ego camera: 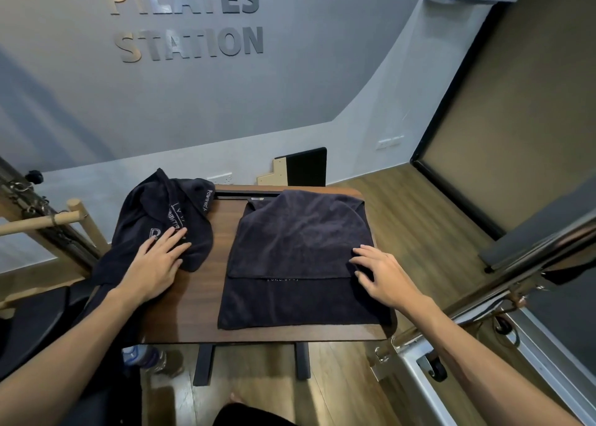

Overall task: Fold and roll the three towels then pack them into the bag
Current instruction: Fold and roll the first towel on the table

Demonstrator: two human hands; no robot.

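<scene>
While the left hand (158, 261) lies flat pinning the crumpled dark printed bag (164, 222), the right hand's (383, 277) spread fingers smooth the half-folded navy terry towel (296, 258) on the brown wooden desk (206, 283).

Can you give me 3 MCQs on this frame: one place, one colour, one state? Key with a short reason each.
1. Where does the left hand rest?
A. on the crumpled dark cloth at the table's left edge
B. on the floor
C. on the wall lettering

2. What colour is the folded towel?
A. white
B. dark navy
C. yellow

3. What state is the folded towel in?
A. rolled into a tube
B. packed away
C. lying flat on the table, its far part folded over toward the person

Key: 1 A, fingers lie flat on the printed cloth. 2 B, it reads dark navy against the brown wood. 3 C, the fold's edge crosses it beside the right hand.
</scene>
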